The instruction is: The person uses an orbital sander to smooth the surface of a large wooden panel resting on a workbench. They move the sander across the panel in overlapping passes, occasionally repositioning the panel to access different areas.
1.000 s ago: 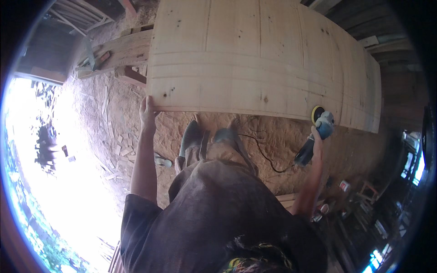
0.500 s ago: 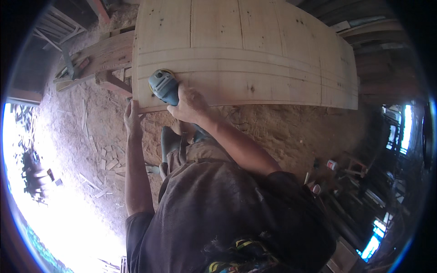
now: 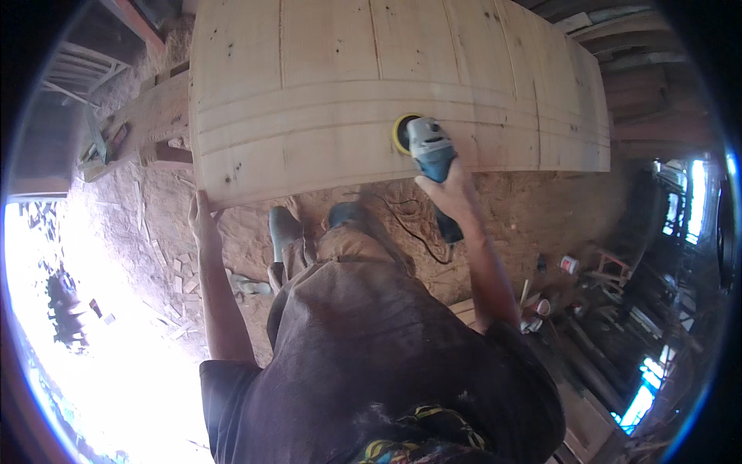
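Note:
My right hand [image 3: 456, 192] is wrapped round a blue and grey angle grinder [image 3: 431, 151] with a yellow-edged round pad. The pad lies against the near part of a large pale wooden panel [image 3: 332, 143] with grooved lines, right of its middle. From the tool's rear end a dark cord [image 3: 417, 232] runs down toward the ground. At the panel's near left corner, my left hand [image 3: 202, 220] grips the panel's edge, its fingers closed over the rim.
Wooden beams [image 3: 151, 116] stand at the panel's left side. Offcuts [image 3: 185, 277] litter the dirt floor at the left. Stacked boards [image 3: 641, 93] lie at the far right, and clutter with a small white container [image 3: 569, 264] is at the lower right.
My right hand has carried the grinder rightward across the panel from near its left edge. My left hand stays at the panel's left corner. The view has shifted slightly.

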`<action>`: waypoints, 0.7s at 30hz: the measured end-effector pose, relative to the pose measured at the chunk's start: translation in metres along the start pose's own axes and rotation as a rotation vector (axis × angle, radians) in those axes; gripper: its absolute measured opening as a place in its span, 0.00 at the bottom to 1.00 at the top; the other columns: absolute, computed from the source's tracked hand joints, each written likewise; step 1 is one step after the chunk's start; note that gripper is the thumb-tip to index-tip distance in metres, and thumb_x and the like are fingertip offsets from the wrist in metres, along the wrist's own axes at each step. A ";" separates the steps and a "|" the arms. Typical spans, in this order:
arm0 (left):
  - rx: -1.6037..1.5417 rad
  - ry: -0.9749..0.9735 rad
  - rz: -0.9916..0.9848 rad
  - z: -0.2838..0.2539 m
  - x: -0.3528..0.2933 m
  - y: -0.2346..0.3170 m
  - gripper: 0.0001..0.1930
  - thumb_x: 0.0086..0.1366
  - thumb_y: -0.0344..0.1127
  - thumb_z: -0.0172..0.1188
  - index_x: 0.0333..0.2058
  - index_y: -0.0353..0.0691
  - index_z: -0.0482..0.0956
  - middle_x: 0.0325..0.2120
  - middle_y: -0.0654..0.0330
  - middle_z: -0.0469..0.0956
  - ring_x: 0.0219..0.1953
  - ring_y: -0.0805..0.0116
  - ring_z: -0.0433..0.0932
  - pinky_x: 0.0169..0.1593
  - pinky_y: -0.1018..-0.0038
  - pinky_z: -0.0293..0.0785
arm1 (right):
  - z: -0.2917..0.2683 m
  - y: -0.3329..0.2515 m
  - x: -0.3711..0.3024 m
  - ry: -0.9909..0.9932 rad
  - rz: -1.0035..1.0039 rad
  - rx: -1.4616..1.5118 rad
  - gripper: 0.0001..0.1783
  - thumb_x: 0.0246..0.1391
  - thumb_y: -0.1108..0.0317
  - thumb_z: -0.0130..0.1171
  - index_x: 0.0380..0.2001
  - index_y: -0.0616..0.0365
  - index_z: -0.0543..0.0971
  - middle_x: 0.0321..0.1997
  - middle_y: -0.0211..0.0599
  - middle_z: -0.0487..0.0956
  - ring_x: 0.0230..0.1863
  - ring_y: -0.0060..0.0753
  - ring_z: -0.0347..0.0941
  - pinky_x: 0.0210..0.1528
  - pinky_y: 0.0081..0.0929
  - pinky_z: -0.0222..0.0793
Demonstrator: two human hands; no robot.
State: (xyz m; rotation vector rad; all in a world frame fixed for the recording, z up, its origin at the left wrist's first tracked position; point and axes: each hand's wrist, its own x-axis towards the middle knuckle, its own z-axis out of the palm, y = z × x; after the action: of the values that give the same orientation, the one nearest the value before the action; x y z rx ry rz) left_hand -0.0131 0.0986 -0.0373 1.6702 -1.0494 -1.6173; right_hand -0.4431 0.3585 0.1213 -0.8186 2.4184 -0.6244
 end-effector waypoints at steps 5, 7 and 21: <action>0.112 0.064 -0.001 -0.008 0.012 -0.007 0.25 0.78 0.54 0.50 0.60 0.41 0.75 0.50 0.61 0.78 0.52 0.69 0.75 0.55 0.62 0.74 | -0.053 0.075 0.010 0.087 0.117 0.022 0.39 0.43 0.56 0.74 0.56 0.67 0.74 0.49 0.61 0.82 0.51 0.58 0.82 0.55 0.48 0.74; 0.277 0.077 0.018 -0.015 0.022 -0.008 0.25 0.78 0.50 0.51 0.61 0.36 0.74 0.52 0.59 0.77 0.53 0.70 0.75 0.57 0.67 0.72 | -0.073 0.104 0.017 0.121 0.163 0.052 0.38 0.43 0.55 0.74 0.55 0.66 0.75 0.48 0.59 0.82 0.50 0.56 0.82 0.54 0.47 0.74; 0.316 0.139 0.255 0.019 0.020 -0.015 0.26 0.78 0.48 0.52 0.62 0.31 0.72 0.52 0.51 0.78 0.54 0.65 0.76 0.60 0.69 0.70 | -0.052 0.094 0.033 0.014 0.295 0.461 0.27 0.51 0.54 0.72 0.50 0.57 0.78 0.37 0.34 0.81 0.35 0.29 0.78 0.40 0.30 0.74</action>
State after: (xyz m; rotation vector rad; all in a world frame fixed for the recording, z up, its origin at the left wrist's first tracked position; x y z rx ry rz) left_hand -0.0306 0.0916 -0.0628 1.7331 -1.4371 -1.2036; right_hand -0.5356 0.4169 0.0977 -0.2630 2.2127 -1.0120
